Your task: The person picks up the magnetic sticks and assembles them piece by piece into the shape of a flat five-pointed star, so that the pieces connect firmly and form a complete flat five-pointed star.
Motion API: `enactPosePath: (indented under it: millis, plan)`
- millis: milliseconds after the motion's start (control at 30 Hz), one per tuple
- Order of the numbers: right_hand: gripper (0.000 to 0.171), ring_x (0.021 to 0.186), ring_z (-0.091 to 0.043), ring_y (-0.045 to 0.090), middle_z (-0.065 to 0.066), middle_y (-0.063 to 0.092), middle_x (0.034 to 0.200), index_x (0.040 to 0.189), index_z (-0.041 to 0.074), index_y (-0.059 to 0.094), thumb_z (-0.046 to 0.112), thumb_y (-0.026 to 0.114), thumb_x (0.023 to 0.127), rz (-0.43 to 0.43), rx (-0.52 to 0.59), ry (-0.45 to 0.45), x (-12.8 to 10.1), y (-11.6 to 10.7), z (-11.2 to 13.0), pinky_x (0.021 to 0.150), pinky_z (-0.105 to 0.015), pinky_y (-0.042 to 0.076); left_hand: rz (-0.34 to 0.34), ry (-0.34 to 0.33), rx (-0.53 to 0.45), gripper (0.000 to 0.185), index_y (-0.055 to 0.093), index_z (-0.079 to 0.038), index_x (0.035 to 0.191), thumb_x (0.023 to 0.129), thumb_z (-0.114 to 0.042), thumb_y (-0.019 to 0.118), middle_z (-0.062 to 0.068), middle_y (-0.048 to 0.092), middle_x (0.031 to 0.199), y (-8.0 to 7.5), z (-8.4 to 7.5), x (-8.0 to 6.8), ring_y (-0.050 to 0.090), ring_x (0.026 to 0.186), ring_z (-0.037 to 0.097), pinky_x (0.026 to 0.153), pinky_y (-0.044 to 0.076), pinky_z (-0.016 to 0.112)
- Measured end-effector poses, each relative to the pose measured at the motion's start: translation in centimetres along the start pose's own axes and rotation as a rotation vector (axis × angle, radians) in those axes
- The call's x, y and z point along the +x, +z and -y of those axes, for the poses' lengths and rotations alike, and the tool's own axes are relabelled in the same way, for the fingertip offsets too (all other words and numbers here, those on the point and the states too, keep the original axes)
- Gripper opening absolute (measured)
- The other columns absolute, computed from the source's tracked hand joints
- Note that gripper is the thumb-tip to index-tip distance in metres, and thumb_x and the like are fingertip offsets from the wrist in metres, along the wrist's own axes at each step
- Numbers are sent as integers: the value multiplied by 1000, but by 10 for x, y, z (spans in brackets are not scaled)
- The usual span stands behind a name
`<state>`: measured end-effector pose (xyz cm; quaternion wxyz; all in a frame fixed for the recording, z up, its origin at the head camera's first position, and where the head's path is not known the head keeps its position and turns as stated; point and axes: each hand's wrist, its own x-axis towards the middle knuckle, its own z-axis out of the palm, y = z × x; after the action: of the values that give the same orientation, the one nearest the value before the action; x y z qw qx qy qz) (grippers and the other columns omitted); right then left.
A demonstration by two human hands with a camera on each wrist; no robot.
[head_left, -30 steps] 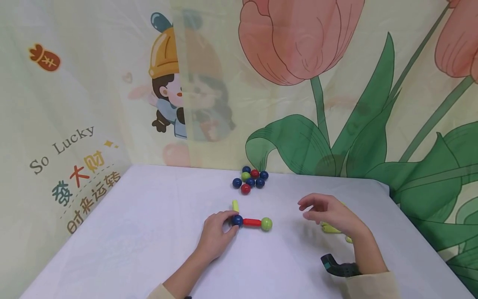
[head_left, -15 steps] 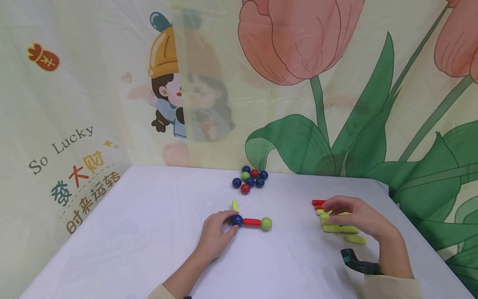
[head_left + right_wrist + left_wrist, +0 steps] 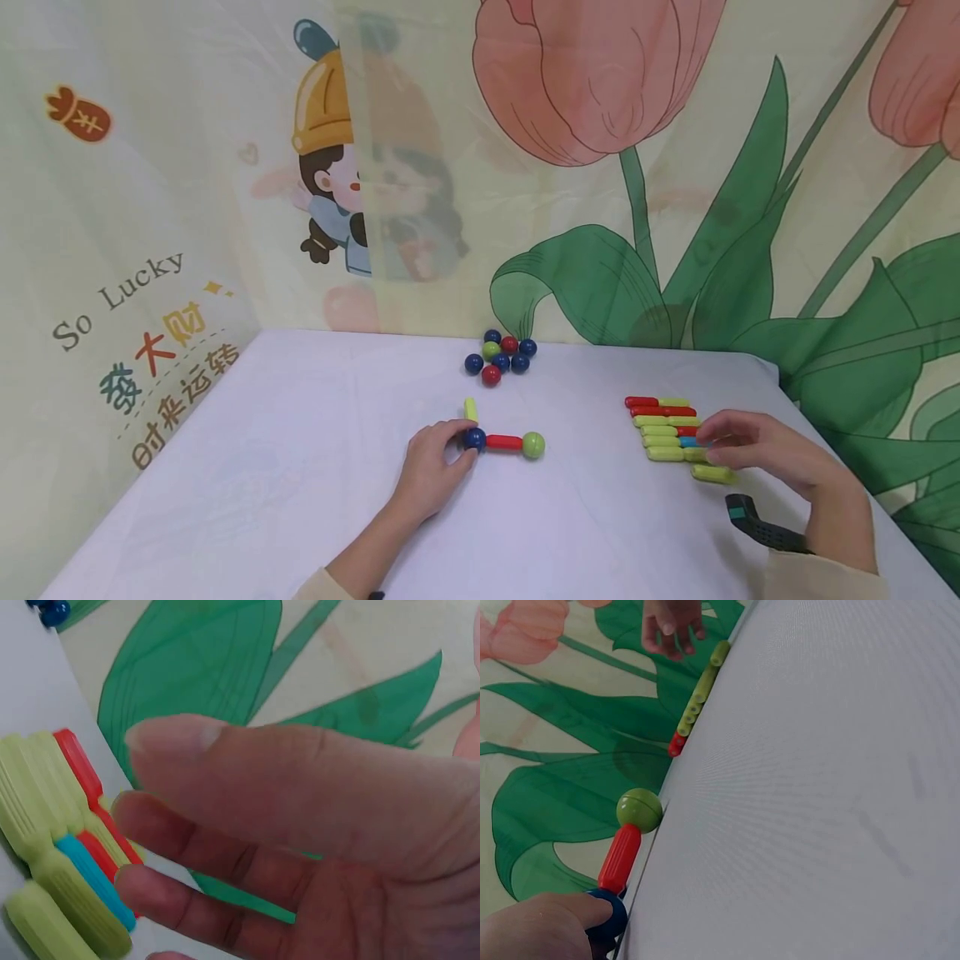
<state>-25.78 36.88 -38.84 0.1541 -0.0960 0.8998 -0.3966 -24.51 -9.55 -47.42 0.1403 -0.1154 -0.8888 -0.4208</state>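
Steadiness seems key — left hand point(image 3: 433, 460) pinching the blue ball point(image 3: 476, 439), right hand point(image 3: 783, 457), fingers apart, best not scattering rods point(image 3: 660, 431) right of that ball.

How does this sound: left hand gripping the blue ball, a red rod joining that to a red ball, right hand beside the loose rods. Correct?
Not quite: the red rod joins the blue ball to a green ball, not a red one; the head view shows it. The left hand does grip the blue ball, and the right hand is beside the loose rods.
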Motion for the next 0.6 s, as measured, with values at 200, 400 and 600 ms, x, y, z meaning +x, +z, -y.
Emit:
enactPosePath:
  millis: [200,400,600]
  plan:
    - [42,103,-12,59,-14,60,128,127,-4,58,22,69,96,24,68,71,-11,-7,-16,83,-38,57,3,-1,3,34,72,-15,125,91,-11,76,5,74,122,0,-1,0,65,118,28,104,47,53]
    - [44,105,-18,57,-12,64,124,130,-3,57,24,69,98,6,59,161,-11,-8,-23,83,-37,54,-1,-2,6,34,72,-14,125,91,-12,76,6,74,122,0,-1,0,65,119,29,104,47,53]
    - [44,103,-21,55,-8,65,117,128,-3,58,22,72,95,1,58,218,-8,-3,-31,79,-36,54,-1,-8,9,35,72,-15,125,91,-12,76,6,74,123,0,0,0,65,119,29,104,48,52]
